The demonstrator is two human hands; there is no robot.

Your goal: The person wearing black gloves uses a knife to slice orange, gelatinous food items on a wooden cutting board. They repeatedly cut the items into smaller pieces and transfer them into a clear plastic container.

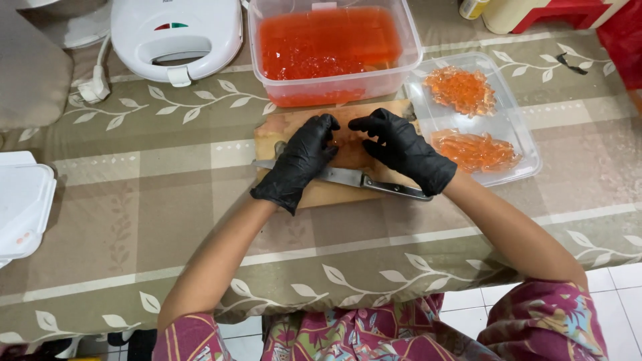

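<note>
A: From the head view, your left hand [299, 162] and right hand [403, 148], both in black gloves, are meeting over the cutting board [294, 127] on the counter [167, 200]. Your fingers [326, 127] are curling down onto a small orange jelly piece [338, 144] lying on the middle of the board; whether they are truly pinching it or only pressing on it, I cannot tell.

B: And the knife?

A: The knife [361, 179] is lying flat across the board right under your wrists, handle toward your right. That is the risk, in my judgement: you are working directly above the blade, so a slip of the wet jelly could be dragging a glove onto the edge.

B: How is the jelly looking?

A: It is looking glossy, translucent orange, soft and mostly hidden by your fingers. More of it is filling the clear tub [267, 40] just behind the board, and two lumps are sitting in the clear tray [521, 140] to your right. Being that slick, it could be sliding off the board.
</note>
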